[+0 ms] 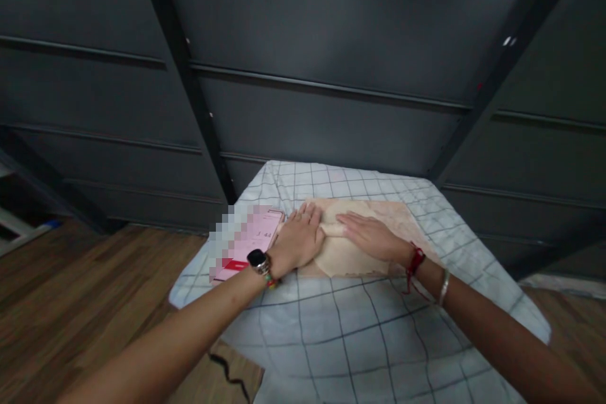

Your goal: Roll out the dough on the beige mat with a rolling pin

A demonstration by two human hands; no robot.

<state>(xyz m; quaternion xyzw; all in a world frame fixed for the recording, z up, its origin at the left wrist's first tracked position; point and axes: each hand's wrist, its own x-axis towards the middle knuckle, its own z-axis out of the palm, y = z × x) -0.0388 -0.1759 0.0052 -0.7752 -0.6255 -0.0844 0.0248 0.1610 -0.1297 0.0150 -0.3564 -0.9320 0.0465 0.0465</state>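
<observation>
A thin, pale sheet of dough (350, 259) is spread out on a light board (398, 211). Across it lies a pale wooden rolling pin (333, 229), seen only between my two hands. Resting on the pin's left part, my left hand (298, 237) is flat with its fingers stretched forward. My right hand (372, 235) lies over the other end, fingers extended and pointing left. Neither hand wraps its fingers round the pin, and both pin ends are covered.
A white checked cloth (369, 315) covers the table. Left of the board lies a flat pink item (258, 233), partly pixelated. Dark panels (331, 113) stand behind the table. A black cord (230, 372) shows at the lower left above the wooden floor (118, 290).
</observation>
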